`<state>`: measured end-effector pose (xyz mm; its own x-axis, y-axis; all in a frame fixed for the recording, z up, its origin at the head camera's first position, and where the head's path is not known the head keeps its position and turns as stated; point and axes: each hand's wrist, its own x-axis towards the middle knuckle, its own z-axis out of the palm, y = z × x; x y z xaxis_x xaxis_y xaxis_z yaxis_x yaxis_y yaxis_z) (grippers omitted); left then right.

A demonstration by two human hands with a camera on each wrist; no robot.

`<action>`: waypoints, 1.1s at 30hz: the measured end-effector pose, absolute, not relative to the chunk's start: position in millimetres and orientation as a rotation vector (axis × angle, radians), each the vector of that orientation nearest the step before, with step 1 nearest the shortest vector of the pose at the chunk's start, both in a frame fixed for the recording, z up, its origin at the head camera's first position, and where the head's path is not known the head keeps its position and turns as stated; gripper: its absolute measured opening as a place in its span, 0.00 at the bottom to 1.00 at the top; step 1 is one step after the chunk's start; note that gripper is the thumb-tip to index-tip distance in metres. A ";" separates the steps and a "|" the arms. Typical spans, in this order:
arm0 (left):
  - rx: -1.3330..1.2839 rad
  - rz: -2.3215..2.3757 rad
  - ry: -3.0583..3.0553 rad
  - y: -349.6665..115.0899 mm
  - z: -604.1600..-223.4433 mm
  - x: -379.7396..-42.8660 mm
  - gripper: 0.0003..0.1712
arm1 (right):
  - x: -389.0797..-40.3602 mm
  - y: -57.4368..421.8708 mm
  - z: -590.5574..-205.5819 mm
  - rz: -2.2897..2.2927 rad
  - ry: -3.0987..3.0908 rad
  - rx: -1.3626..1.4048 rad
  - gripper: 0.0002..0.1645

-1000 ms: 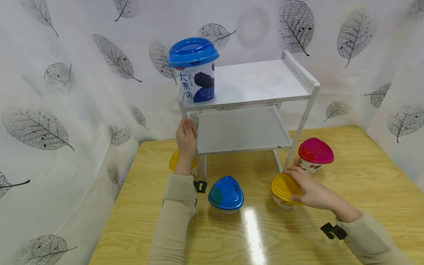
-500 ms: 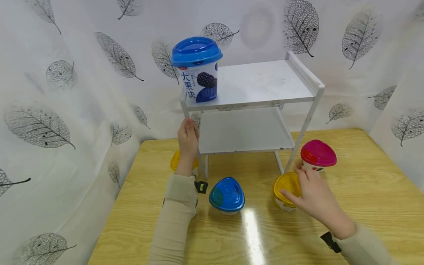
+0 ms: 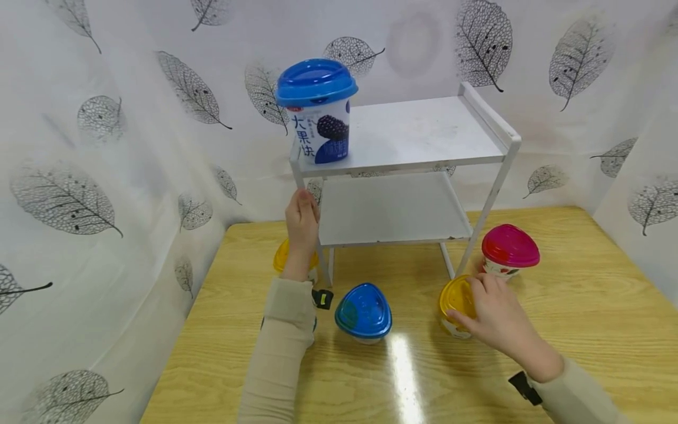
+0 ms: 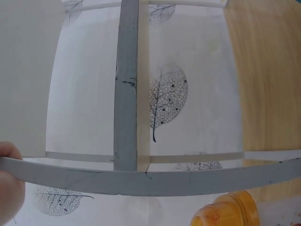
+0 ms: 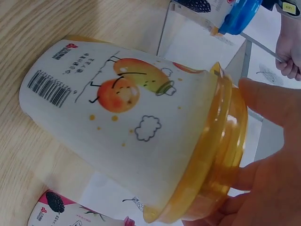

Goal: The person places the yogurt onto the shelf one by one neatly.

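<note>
My left hand (image 3: 301,222) grips the left front leg of a white two-tier rack (image 3: 418,132). In the left wrist view part of that hand (image 4: 10,157) shows on the grey-white frame bar (image 4: 188,182). At the rack's right front leg, my right hand (image 3: 500,315) holds a yellow-lidded yogurt cup (image 3: 457,299) by its lid. The right wrist view shows the thumb (image 5: 265,101) and bent fingers on opposite sides of the yellow lid (image 5: 218,155); the cup's white wall (image 5: 117,108) carries cartoon fruit. The cup appears to stand on the table.
A blue-lidded blackberry cup (image 3: 320,112) stands on the top shelf's left end. On the wooden table (image 3: 582,306) are a blue-lidded cup (image 3: 363,312) and a pink-lidded cup (image 3: 509,247). Another yellow-lidded cup (image 3: 281,256) and a further cup are partly hidden by the left arm.
My right hand shifted off the yellow lid toward its right side, then closed onto the lid again. The left hand stays on the rack leg; the whole view drifted slightly.
</note>
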<state>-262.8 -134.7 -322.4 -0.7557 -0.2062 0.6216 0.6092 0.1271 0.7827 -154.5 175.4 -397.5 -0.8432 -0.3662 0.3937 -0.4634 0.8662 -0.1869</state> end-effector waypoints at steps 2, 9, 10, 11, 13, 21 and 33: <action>-0.392 -1.699 -1.789 -134.6 -322.7 -262.6 0.27 | -155.3 177.0 -395.6 0.438 -2.723 0.640 0.39; -0.388 -1.688 -1.799 -134.2 -321.7 -261.7 0.27 | -157.5 184.5 -390.0 0.641 -2.803 0.714 0.37; -0.389 -1.686 -1.802 -134.1 -321.6 -261.4 0.27 | -157.8 185.5 -389.3 0.669 -2.810 0.726 0.37; -0.390 -1.685 -1.801 -134.2 -321.6 -261.5 0.27 | -158.0 186.3 -388.4 0.695 -2.813 0.739 0.36; -0.389 -1.684 -1.803 -134.5 -321.9 -261.6 0.27 | -158.5 187.6 -386.6 0.748 -2.827 0.756 0.35; -0.386 -1.686 -1.802 -134.5 -323.3 -262.3 0.28 | -156.7 189.5 -389.5 0.891 -2.694 0.600 0.29; -0.381 -1.704 -1.802 -134.9 -322.8 -261.3 0.25 | -155.5 178.3 -402.3 0.435 -2.595 0.494 0.39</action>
<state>-261.3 -134.9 -322.8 -0.7653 -0.2042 0.6105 0.5982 0.1249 0.7916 -155.5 178.3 -402.3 -0.8295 -0.2660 0.4912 -0.4115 0.8856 -0.2153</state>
